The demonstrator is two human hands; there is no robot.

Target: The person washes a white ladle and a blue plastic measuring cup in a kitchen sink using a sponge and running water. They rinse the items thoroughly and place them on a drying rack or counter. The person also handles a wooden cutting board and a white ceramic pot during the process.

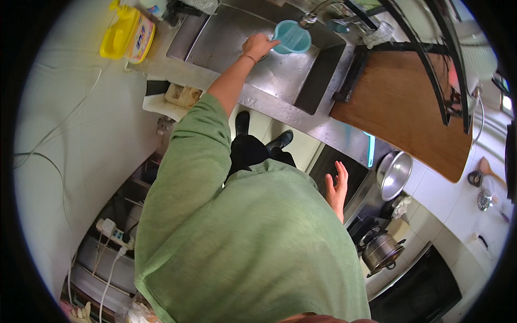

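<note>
My left hand (pixel 258 46) grips the edge of a small teal plastic basin (pixel 303 46) over the stainless-steel sink (pixel 226 38). Water sprays into the basin from the metal faucet head (pixel 308 20) just above it. The underside of my fingers is hidden. Beside my body, near the counter's front, my right hand (pixel 337 189) hangs with fingers apart and holds nothing.
A yellow detergent jug (pixel 129 34) stands left of the sink. To the right lie a brown wooden board (pixel 391 101) and a black rack (pixel 420 48). A steel bowl (pixel 395 176) and a lidded steel pot (pixel 379 252) are farther right.
</note>
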